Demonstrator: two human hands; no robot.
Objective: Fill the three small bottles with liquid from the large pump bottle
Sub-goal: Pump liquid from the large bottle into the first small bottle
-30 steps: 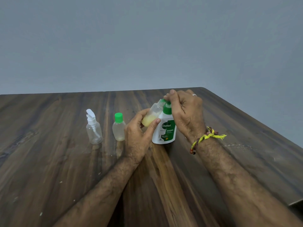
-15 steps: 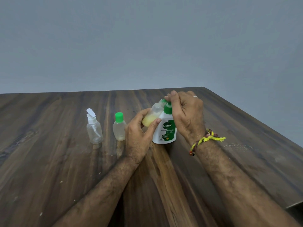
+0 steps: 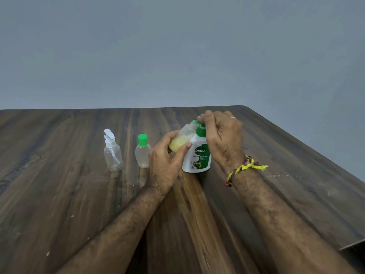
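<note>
Pump bottle (image 3: 197,157), white with a green label, stands upright on the wooden table (image 3: 59,194), right of centre. Right hand (image 3: 223,139) is curled over the green pump head, fingers bent down on top of it, thumb toward the nozzle. Left hand (image 3: 166,161) pinches a small clear bottle (image 3: 182,139) between thumb and fingers, tilted so that its open mouth meets the nozzle; bottle body touches the side of the pump bottle. Pale yellow liquid fills roughly the lower third of this bottle, so I judge its filling under way, not complete. Just left of the left hand stands a green-capped small bottle (image 3: 142,153), upright, cap on; contents look faintly cloudy, but whether it holds liquid cannot be told. Further left, apart from it, stands a small spray bottle (image 3: 112,153) with white trigger top, clear, and by appearance empty. Estimate: one of three in progress, at least one untouched, one uncertain. Hidden: nozzle tip and bottle mouth sit behind the right thumb, so flow of liquid cannot be confirmed. Removed cap of the held bottle is not visible. Right wrist carries a yellow thread band (image 3: 245,168); a ring (image 3: 233,117) shows on one finger.
</note>
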